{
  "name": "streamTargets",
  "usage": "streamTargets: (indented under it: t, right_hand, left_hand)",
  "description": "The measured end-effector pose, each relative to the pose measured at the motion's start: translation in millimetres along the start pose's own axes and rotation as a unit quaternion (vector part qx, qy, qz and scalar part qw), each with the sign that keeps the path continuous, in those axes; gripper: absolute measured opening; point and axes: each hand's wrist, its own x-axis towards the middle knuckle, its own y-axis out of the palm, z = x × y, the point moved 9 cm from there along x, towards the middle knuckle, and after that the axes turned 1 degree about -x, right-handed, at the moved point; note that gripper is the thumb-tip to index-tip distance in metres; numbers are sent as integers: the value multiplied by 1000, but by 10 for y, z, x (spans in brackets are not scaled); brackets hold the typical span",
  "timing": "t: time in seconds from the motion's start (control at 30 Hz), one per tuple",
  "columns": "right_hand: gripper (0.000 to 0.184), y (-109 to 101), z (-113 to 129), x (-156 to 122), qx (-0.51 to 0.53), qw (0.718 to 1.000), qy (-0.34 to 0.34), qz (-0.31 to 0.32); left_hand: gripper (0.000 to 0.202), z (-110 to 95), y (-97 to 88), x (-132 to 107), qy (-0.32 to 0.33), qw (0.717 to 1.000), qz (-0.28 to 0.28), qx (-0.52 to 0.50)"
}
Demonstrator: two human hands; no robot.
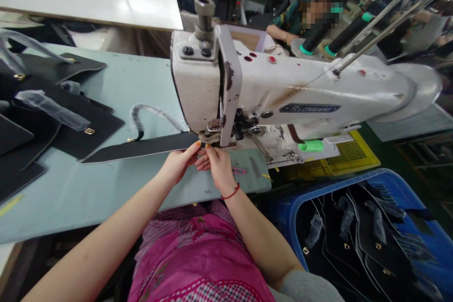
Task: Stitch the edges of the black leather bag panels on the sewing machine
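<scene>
A black bag panel (152,146) with a pale edge lies on the light-blue table, its right end under the head of a white sewing machine (283,85). From its far side rises a plastic-wrapped handle (155,109) with a gold fitting. My left hand (180,163) pinches the panel's near edge just left of the needle area. Close beside it, my right hand (217,163) grips the same edge, thumb on top and fingers curled beneath. The fingertips of both hands nearly meet. The needle itself is hidden behind the machine head.
More black panels with wrapped handles (53,108) are piled at the left. A blue basket (297,198) of similar pieces stands at lower right, near a yellow crate (364,151). Small scissors-like pink tool (239,170) lies right of my hands. A co-worker (293,23) sits beyond the machine.
</scene>
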Motion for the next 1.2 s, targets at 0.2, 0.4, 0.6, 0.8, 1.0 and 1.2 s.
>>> streamTargets:
  t: [0.2, 0.4, 0.6, 0.8, 1.0, 1.2]
  right_hand:
    - [45, -246, 10, -250, -106, 991, -74, -22]
    - [29, -316, 219, -272, -211, 964, -157, -33]
    - [28, -249, 538, -217, -412, 878, -242, -21]
    - [32, -6, 803, -159, -704, 643, -296, 57]
    - [34, 135, 909, -214, -776, 513, -345, 124]
    - [31, 164, 904, -194, -770, 463, -416, 140]
  left_hand:
    - [45, -46, 79, 34, -9, 996, -13, -85]
    - [38, -13, 288, 47, -62, 984, 32, -163]
    - [33, 3, 376, 34, -95, 974, 58, -199]
    - [37, -12, 270, -89, -38, 984, 18, -172]
    - [34, -199, 198, -157, 94, 994, -30, -47]
    - [38, -248, 255, -129, 125, 988, -59, -67]
